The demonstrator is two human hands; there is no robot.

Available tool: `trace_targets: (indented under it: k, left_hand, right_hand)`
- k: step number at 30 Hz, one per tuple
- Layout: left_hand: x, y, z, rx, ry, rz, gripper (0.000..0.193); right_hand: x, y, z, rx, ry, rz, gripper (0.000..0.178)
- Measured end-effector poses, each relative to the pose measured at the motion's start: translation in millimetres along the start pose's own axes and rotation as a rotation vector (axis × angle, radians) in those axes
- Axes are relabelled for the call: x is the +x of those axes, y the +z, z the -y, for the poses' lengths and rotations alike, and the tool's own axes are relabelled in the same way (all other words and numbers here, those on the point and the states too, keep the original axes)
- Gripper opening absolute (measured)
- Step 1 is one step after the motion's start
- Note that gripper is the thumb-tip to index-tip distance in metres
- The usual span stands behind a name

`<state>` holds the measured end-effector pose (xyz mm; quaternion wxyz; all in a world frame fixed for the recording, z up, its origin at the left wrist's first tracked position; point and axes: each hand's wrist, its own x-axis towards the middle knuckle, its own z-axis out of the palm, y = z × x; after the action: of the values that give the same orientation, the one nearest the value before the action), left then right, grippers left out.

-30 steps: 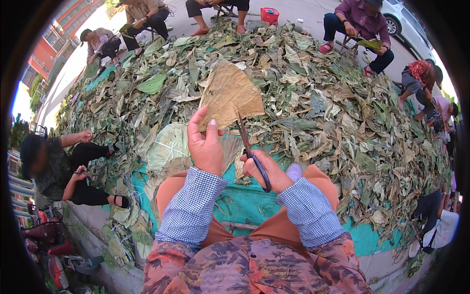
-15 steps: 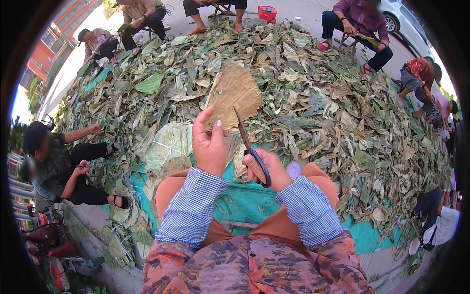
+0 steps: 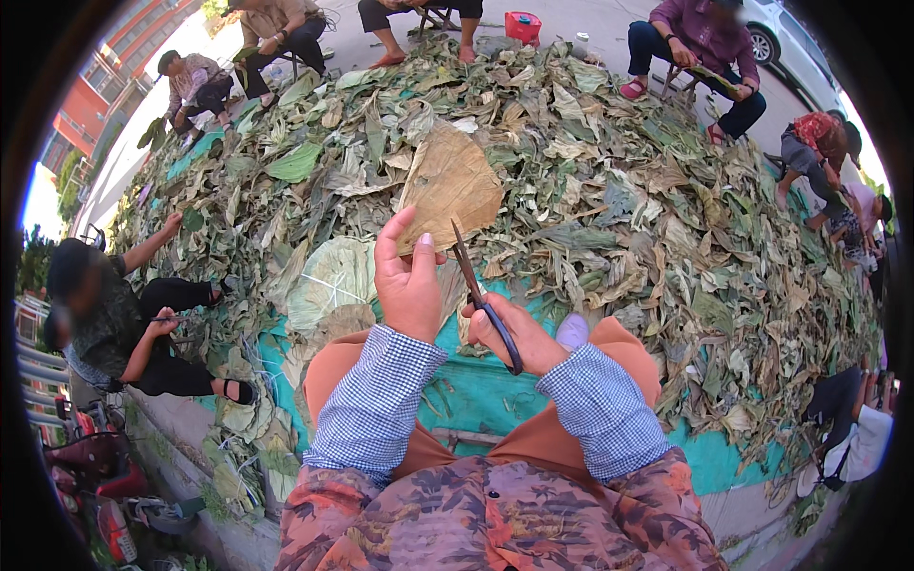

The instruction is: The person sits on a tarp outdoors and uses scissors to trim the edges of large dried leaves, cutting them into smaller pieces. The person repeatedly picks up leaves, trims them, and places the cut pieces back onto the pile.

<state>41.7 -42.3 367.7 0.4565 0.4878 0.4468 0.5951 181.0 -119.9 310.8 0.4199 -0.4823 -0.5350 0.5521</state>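
Between the thumb and fingers of my left hand [image 3: 409, 276] is the lower tip of a large tan dried leaf [image 3: 452, 181], fanned upward above the hand. My right hand [image 3: 514, 333] is closed round the dark handles of a pair of scissors [image 3: 468, 266]. The scissor blades look closed and point up and left, just below the leaf's right edge and apart from my left fingers. Under and beyond both hands spreads a broad heap of dried leaves [image 3: 647, 247]. Left of my left hand lies a round pale-green leaf bundle [image 3: 331, 281] tied with white string.
A green tarp [image 3: 486, 390] lies beneath the heap and between my knees. Several people sit around the pile, one at the left [image 3: 114, 324] with an arm over the leaves. A red bucket [image 3: 522, 28] and a light-coloured car [image 3: 790, 48] stand at the far side.
The leaf in my left hand has turned slightly left. My right hand has shifted a little, with the scissors tilted more. The person at the left now holds a green leaf.
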Motion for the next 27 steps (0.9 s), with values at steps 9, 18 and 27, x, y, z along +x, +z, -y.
trace_targets:
  k: [9, 18, 27]
  left_hand:
    - [-4.3, 5.2, 0.6, 0.064, 0.033, 0.036, 0.038]
    - [-2.4, 0.6, 2.1, -0.016, 0.032, 0.028, 0.038]
    - [1.0, -4.6, -3.0, -0.061, 0.023, -0.053, 0.038]
  right_hand:
    - [-2.3, -5.6, 19.4, 0.079, 0.127, 0.002, 0.048]
    - [-3.1, -2.6, 16.6, 0.160, 0.174, -0.037, 0.044]
    - [-5.1, 1.0, 14.2, 0.144, 0.089, 0.044, 0.045]
